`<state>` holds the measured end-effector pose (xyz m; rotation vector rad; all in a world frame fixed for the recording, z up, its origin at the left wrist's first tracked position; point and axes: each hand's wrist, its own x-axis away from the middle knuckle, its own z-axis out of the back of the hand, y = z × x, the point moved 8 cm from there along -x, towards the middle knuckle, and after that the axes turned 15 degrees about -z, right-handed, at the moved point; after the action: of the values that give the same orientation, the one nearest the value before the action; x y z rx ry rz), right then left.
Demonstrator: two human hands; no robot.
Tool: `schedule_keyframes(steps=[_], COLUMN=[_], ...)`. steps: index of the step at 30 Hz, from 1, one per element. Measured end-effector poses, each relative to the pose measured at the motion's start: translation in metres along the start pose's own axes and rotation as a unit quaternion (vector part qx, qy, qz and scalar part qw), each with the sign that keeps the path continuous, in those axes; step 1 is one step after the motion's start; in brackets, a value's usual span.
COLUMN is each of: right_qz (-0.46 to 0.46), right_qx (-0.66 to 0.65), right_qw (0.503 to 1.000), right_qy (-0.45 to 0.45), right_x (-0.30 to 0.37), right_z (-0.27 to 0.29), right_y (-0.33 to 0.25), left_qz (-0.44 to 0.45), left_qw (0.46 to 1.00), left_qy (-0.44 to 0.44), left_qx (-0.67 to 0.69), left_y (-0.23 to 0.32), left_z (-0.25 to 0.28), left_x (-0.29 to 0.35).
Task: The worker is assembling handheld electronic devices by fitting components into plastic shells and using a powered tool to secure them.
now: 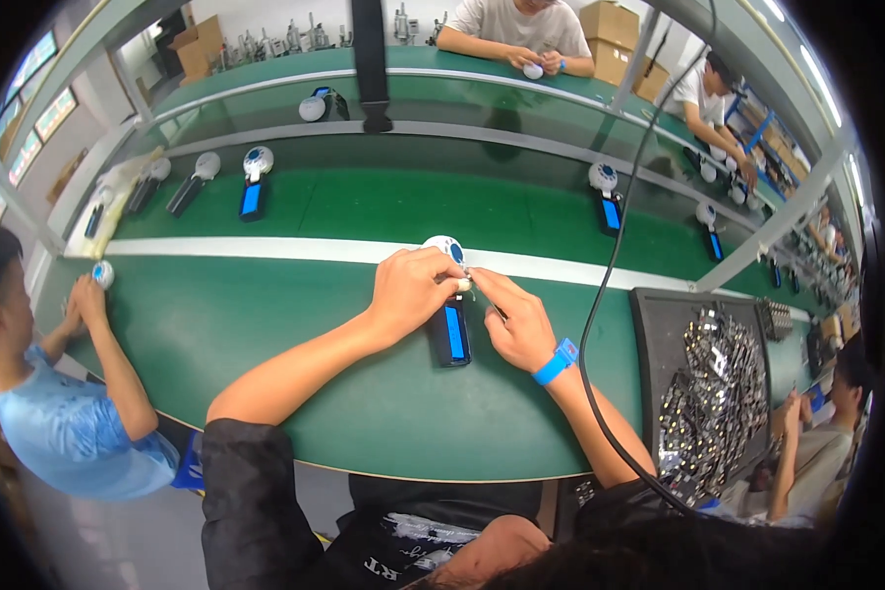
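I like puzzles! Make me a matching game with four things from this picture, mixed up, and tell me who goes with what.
Things
1. Nearest device
2. Wristband
3. Tray
4. Cable

Matches
A. holds a heap of small shiny parts
B. long and thin, crossing in front of the right forearm in this view
C. white at one end, black with a blue panel at the other
D. blue, around the right wrist

Right pairs: 1-C, 2-D, 3-A, 4-B

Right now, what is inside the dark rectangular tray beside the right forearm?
Small, shiny, metallic-looking parts lie heaped in the dark rectangular tray; lower pieces and the floor beneath them are covered.
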<state>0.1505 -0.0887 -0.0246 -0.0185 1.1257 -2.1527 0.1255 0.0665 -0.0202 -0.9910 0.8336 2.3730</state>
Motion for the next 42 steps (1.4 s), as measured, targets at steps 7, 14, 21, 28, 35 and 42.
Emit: schedule_keyframes(steps=[7, 14, 21, 28, 35, 42], right_qz=[0.001, 0.020, -0.002, -0.009, -0.008, 0.042], right_qx=[0.001, 0.003, -0.011, 0.022, 0.020, -0.011], right_qw=[1.000, 0.999, 0.999, 0.998, 0.998, 0.999], right_qy=[0.012, 0.025, 0.041, 0.051, 0.052, 0.004], right_x=[0.003, 0.005, 0.008, 0.008, 0.008, -0.001], right_z=[0.012, 0.008, 0.009, 0.007, 0.002, 0.008], right_y=[0.011, 0.014, 0.012, 0.006, 0.014, 0.020], left_qz=[-0.035, -0.065, -0.043, -0.051, -0.102, -0.065], left_qw=[0.999, 0.996, 0.998, 0.997, 0.995, 0.998], left_qy=[-0.038, -0.045, 0.039, 0.027, 0.009, 0.006], left_qx=[-0.014, -0.037, 0.019, 0.044, 0.017, 0.016], left_y=[0.010, 0.011, 0.016, 0.009, 0.012, 0.003], left_z=[-0.008, -0.010, -0.010, -0.011, -0.014, -0.011], left_x=[-0.013, -0.007, -0.006, 0.001, -0.006, -0.007])
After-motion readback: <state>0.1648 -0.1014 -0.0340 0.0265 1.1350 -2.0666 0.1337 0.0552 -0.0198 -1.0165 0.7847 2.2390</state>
